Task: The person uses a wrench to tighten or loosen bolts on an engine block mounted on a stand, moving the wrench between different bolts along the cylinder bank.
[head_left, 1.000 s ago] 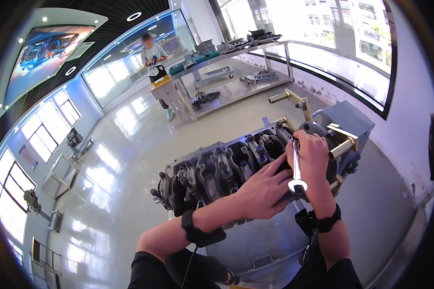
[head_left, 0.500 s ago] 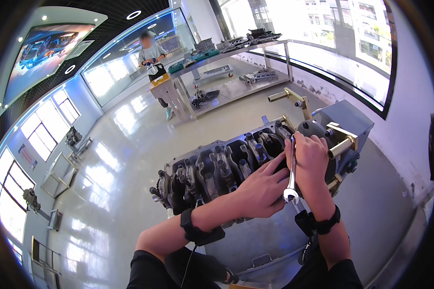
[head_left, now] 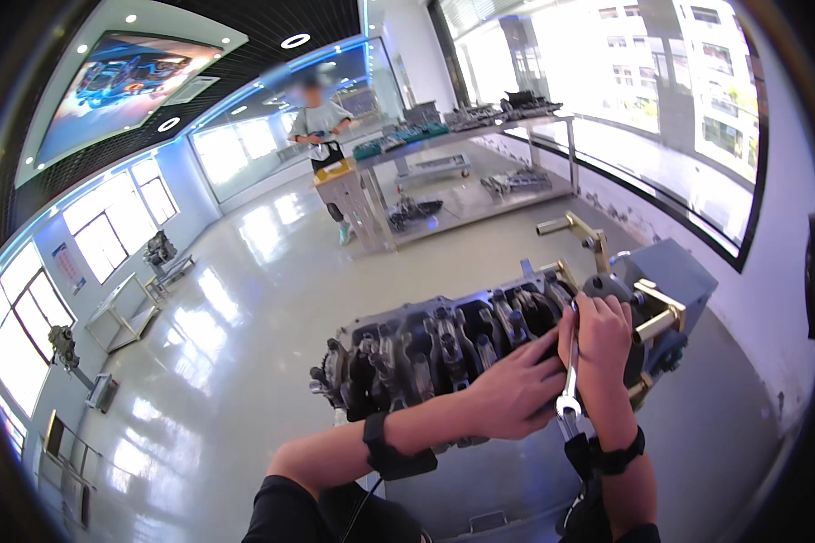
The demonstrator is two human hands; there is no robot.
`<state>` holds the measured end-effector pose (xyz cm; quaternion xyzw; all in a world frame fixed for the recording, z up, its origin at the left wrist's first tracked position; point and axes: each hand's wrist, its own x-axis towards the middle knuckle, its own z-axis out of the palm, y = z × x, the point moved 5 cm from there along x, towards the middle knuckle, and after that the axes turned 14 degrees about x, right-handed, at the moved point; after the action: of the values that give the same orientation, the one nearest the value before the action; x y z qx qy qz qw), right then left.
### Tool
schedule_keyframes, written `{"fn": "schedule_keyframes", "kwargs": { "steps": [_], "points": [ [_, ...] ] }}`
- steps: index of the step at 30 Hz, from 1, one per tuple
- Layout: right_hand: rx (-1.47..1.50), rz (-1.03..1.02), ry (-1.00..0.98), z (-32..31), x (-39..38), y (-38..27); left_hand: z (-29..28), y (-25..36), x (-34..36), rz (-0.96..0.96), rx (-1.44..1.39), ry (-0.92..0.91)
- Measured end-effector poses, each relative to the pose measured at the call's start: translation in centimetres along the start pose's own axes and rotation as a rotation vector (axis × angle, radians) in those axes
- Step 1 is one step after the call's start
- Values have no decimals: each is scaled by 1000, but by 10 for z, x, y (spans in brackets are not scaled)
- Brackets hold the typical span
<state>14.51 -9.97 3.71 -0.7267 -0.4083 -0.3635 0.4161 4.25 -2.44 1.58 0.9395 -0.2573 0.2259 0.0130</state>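
Note:
An engine block (head_left: 444, 348) with its crankshaft and bearing caps exposed lies in front of me. At its right end, my right hand (head_left: 604, 339) is closed around a combination wrench (head_left: 571, 371). The wrench's open jaw points toward me, while its far end is partly covered by my fingers. My left hand (head_left: 516, 389) reaches across the near side of the block with fingers stretched out, their tips close to the wrench shaft. Whether those fingertips touch the wrench or the block I cannot tell. Black bands circle both wrists.
A stand with brass-coloured arms (head_left: 656, 317) and a grey box (head_left: 675, 276) carries the block's right end. Beyond it stands a metal table (head_left: 480, 131) with engine parts on both levels. A person (head_left: 319, 127) stands beside a wooden-topped cabinet (head_left: 340, 172). Smaller stands line the left wall.
The whole view has shifted, so the scene sits lower and farther right. Both hands stay by the block's right end, and the wrench stays in my right hand at much the same angle.

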Motion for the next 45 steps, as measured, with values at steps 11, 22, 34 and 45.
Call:
{"fn": "schedule_keyframes", "kwargs": {
  "steps": [11,22,34,45],
  "points": [
    [189,38,2,3,2,3,-1,-3,-4,-52,11,-41],
    [50,-96,-36,-1,2,-3,-3,-2,-4,-50,32,16],
    [38,-37,-104,0,-2,0,0,-1,-2,-58,30,-5],
    [921,534,-121,19,-6,52,-1,-1,-4,-61,38,-12]
  ]
}}
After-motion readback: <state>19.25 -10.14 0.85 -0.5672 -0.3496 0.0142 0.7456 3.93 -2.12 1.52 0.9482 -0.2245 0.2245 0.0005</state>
